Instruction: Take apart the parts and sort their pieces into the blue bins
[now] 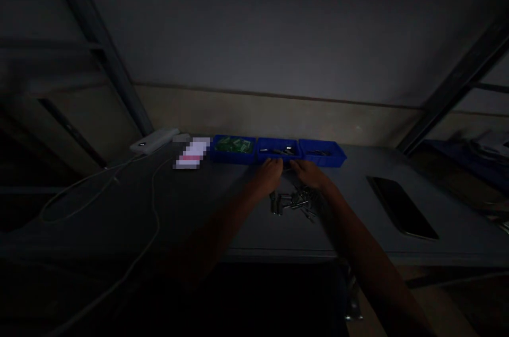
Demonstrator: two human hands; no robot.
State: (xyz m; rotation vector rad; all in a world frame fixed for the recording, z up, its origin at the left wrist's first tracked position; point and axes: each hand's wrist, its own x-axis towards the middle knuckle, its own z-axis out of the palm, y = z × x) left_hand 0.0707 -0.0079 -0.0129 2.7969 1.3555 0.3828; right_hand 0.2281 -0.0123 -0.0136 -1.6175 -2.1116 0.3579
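Note:
My left hand (272, 174) is closed just in front of the middle blue bin (261, 157), its fingers bunched together. Beside it on the right, my right hand (308, 173) is also closed, thumb and fingers pinched toward the left hand. A thin, faint object seems to show between the two hands, but it is too dark to name. Small shiny metal parts (292, 201) lie in a loose pile on the table, close below my hands. More metal pieces (289, 150) are inside the middle bin.
A left blue bin (234, 158) holds green packets (234, 144); a right blue bin (336, 160) holds thin metal pieces. Farther left are a lit phone (193, 153), a white device (154, 141) and a cable (153, 200). A dark tablet-like slab (402, 207) lies on the grey table (246, 225).

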